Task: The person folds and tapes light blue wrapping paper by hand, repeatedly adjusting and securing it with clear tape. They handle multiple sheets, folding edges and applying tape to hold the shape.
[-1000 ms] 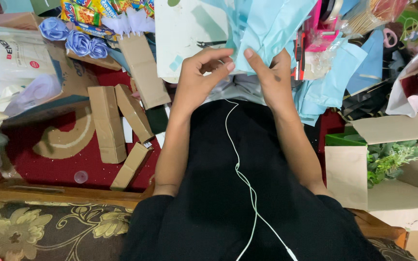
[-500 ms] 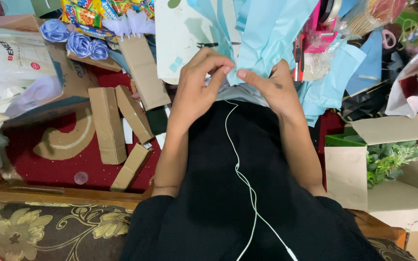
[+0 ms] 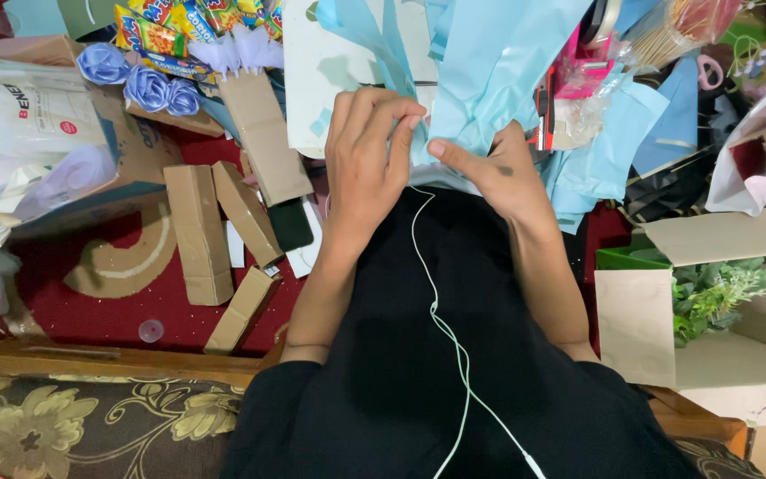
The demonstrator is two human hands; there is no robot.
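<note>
Pale-blue paper (image 3: 498, 80), matte, creased, fanning toward 12 o'clock; left hand (image 3: 367, 164) and right hand (image 3: 494, 173) both pinch its gathered base.

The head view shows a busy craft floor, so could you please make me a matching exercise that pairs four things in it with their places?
Things:
1. light blue paper
2. blue fabric roses
3. green foliage
4. white cable

Places:
A. in the open cardboard box at the right
B. pinched between the left hand and the right hand
C. running down over the black clothing on the lap
D. at the upper left, beside the colourful snack packets

Pairs: 1-B, 2-D, 3-A, 4-C
</note>
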